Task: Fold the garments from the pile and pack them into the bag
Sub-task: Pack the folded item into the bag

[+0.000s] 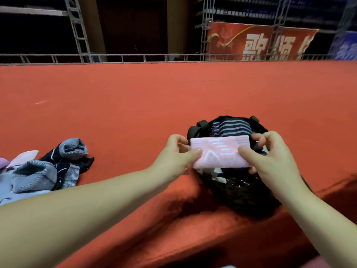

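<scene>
A folded pink garment (220,152) with white stripes hangs just above the open black bag (243,192). My left hand (174,154) pinches its left end. My right hand (270,157) pinches its right end. Inside the bag, behind the pink piece, lies a dark blue striped garment (234,127). The bag's black handles (199,126) stick up at its left rim. The pile of loose garments (44,169), grey, navy and pale pink, lies at the left on the red cloth.
The red-covered surface (173,97) stretches wide behind the bag and drops off at a front edge near me. A metal railing (135,57) and a red banner (257,41) stand beyond its far edge.
</scene>
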A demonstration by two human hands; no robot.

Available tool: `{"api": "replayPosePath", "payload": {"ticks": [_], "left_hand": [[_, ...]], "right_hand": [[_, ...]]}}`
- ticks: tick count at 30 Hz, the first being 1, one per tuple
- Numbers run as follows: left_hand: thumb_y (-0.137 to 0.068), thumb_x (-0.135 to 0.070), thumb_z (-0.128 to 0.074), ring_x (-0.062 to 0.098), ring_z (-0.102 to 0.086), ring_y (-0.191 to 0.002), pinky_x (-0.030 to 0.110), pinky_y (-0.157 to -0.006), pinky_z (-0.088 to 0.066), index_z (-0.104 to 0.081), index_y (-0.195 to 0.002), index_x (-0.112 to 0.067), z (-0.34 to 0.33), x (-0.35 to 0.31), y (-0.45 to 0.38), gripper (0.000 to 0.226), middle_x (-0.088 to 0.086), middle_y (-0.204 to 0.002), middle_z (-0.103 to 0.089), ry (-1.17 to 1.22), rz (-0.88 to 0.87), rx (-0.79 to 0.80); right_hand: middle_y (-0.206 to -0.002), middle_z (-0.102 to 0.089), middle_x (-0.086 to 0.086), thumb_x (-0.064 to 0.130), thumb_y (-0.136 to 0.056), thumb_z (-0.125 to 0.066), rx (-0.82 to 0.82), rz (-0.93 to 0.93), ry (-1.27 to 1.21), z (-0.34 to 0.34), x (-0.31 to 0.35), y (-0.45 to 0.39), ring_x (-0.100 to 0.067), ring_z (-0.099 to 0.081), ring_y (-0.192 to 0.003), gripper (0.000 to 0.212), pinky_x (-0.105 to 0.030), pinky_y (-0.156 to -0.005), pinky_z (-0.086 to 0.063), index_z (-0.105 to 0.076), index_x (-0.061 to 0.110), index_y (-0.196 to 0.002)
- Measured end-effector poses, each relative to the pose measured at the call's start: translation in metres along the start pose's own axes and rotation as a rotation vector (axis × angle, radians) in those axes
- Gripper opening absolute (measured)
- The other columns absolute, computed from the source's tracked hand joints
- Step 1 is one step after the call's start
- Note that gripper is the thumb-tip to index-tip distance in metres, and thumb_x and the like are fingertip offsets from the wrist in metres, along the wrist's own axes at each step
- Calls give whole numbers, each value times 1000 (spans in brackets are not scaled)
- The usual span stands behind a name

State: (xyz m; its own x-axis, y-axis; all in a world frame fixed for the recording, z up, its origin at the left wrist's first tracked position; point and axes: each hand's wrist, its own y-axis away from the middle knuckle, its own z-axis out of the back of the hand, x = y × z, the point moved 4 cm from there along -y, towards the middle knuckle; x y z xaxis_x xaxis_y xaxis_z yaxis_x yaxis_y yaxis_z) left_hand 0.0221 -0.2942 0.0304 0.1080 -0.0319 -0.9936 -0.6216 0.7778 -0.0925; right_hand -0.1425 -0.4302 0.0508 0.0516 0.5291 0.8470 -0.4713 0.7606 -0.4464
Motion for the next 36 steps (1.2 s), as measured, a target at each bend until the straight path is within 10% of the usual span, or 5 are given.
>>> {"api": "replayPosePath", "payload": {"ticks": [4, 12, 21, 30, 36], "left_hand": [[-77, -24, -71, 18, -51, -65, 25, -51, -42, -43, -89, -25, -40, -16, -22, 30, 6, -100, -53, 9, -89, 28], [-87, -14, -60, 18, -47, -67, 33, -65, -44, -49, -87, -22, -81, -3, -37, 14, -5, -86, -53, -139, -94, 101], [-98, -26, -45, 6, -50, -68, 23, -66, -40, -50, -116, -33, -94, 20, -20, 21, -9, -102, -51, -379, 52, 443], [-98, -51, -31, 13, -25, -140, 23, -113, -19, -27, -147, -33, -94, 23, -9, 52, -9, -153, -29, -1026, -22, 711], [-75, -67, -49, 3, -36, -133, 29, -112, -29, -30, -142, -42, -85, 26, 1, 75, -16, -148, -37, -771, -90, 688]], "right_hand": [[-93, -63, 1, 28, -79, -71, -47, 1, 108, 38, -12, -23, -25, -54, -69, 24, -46, -68, -49, -47, 24, -75], [-90, -60, -5, 18, -83, -69, 180, -24, 291, 55, -40, -45, -15, -48, -67, 11, -22, -62, -37, -59, 20, -83], [-115, -61, 12, 27, -89, -65, 691, -130, 410, 68, -71, -38, -6, -54, -113, 6, -27, -101, -38, -68, 28, -94], [-129, -49, 14, 20, -91, -62, 836, -173, 500, 62, -74, -38, -3, -46, -123, 19, -24, -106, -31, -72, 35, -96], [-121, -53, 13, 14, -85, -68, 757, -190, 502, 56, -67, -43, -4, -52, -113, 22, -16, -93, -36, -73, 32, -97]]}}
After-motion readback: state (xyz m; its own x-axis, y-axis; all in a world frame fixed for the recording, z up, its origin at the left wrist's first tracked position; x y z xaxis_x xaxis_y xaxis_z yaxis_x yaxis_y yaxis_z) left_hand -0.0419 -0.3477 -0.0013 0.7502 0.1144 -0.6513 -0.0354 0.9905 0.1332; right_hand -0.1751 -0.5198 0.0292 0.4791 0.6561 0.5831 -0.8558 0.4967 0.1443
